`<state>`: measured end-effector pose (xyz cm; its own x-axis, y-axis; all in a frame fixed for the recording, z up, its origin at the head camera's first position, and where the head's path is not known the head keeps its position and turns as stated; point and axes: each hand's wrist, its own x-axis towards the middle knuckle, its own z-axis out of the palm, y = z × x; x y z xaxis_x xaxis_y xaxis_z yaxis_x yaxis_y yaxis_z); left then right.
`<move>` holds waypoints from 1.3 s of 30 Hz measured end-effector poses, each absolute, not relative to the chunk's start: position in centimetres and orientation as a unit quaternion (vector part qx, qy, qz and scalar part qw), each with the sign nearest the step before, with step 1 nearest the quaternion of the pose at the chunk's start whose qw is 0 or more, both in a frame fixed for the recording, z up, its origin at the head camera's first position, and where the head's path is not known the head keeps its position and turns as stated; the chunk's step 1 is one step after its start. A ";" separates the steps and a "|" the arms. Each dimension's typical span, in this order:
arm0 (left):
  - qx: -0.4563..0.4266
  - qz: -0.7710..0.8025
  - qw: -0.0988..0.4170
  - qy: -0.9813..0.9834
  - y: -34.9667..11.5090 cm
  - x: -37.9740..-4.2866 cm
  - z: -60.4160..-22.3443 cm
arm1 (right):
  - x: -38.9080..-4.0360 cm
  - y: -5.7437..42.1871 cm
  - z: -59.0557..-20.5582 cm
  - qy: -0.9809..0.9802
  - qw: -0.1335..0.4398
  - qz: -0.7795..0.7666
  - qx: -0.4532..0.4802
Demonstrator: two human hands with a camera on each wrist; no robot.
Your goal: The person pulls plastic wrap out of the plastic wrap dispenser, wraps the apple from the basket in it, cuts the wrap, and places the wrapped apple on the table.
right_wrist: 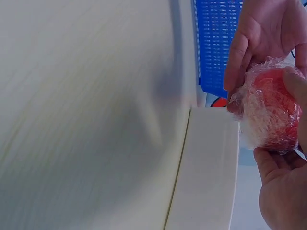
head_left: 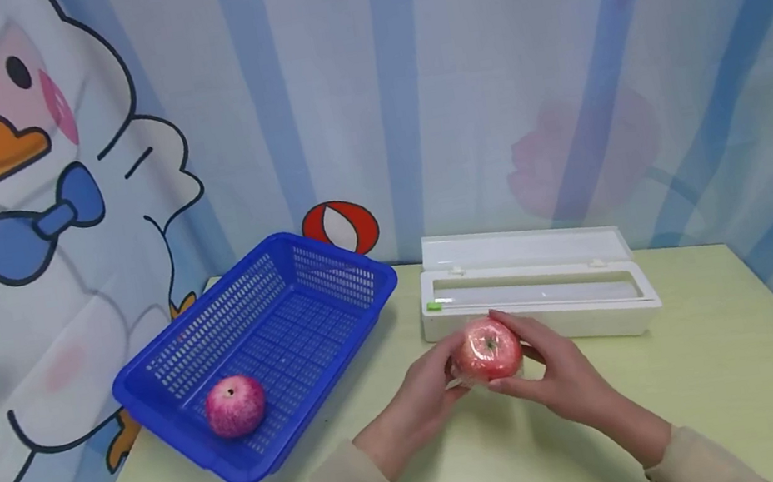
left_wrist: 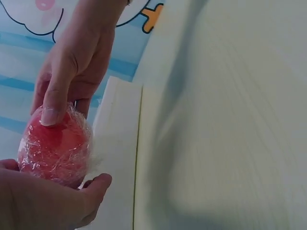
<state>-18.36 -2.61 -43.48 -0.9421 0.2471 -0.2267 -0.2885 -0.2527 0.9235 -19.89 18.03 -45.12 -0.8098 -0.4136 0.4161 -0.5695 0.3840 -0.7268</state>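
Note:
Between both hands, above the table, is a red apple (head_left: 489, 349) wrapped in clear cling film. My left hand (head_left: 427, 390) holds it from the left side. On the other side, the thumb and fingers of my right hand (head_left: 566, 371) grip it. Crinkled film (right_wrist: 261, 112) bunches over the apple's underside in the right wrist view. Behind the hands stands a white cling film box (head_left: 544, 325) with its lid (head_left: 524, 244) raised and a roll (head_left: 539, 293) inside. A second apple (head_left: 235, 406), pinkish red, lies in a blue plastic basket (head_left: 334, 367) at the left.
The pale yellow table (head_left: 720, 382) meets a cartoon-printed cloth (head_left: 469, 93) at its back and sides. A small green piece (head_left: 434, 306) sits at the left end of the box's front rim.

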 end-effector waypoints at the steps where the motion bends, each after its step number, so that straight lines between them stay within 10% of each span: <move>1: -0.011 0.780 0.168 0.602 -2.9 -18.3 -43.6 | -19.9 17.9 -45.3 -0.826 0.084 0.468 0.303; 39: -0.019 0.487 -0.053 0.872 -11.0 -12.8 -45.7 | -22.2 7.3 -48.2 -0.827 -0.057 0.448 0.335</move>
<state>-12.83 -11.00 -45.73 -0.9937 -0.0853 0.0731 0.0176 0.5251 0.8508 -22.15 7.31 -48.16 -0.7687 -0.6056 0.2057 -0.5035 0.3747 -0.7785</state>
